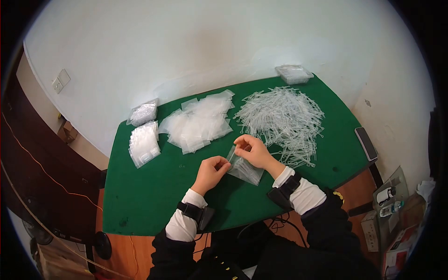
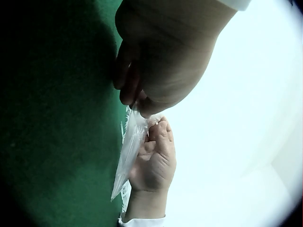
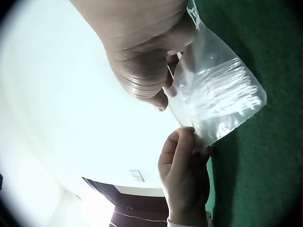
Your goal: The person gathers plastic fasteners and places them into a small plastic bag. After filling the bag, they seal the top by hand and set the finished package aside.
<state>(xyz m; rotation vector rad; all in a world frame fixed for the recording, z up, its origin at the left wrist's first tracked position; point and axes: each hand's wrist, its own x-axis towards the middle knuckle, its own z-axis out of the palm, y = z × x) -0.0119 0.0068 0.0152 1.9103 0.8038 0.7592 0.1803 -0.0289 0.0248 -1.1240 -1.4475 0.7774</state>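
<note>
A clear plastic bag point(image 3: 222, 90) with a bundle of thin clear plastic sticks inside hangs between both hands, low over the green table. My left hand point(image 1: 211, 173) pinches one end of its mouth between thumb and curled fingers. At the other end of the mouth is my right hand point(image 1: 254, 151), its fingers bent around the bag's top edge. Seen from the right wrist, the right fingertips point(image 3: 171, 87) lie at the edge, partly behind the film. The sticks point(image 3: 227, 90) lie side by side toward the bag's bottom.
A big pile of loose clear sticks point(image 1: 280, 119) spreads beyond the right hand. Flat clear bags point(image 1: 200, 123) lie heaped at the back middle. Filled bags point(image 1: 143, 144) overlap at the left, near a clear tub point(image 1: 143, 113). Another tub point(image 1: 294, 73) stands back right; a phone point(image 1: 366, 143) lies at the right edge.
</note>
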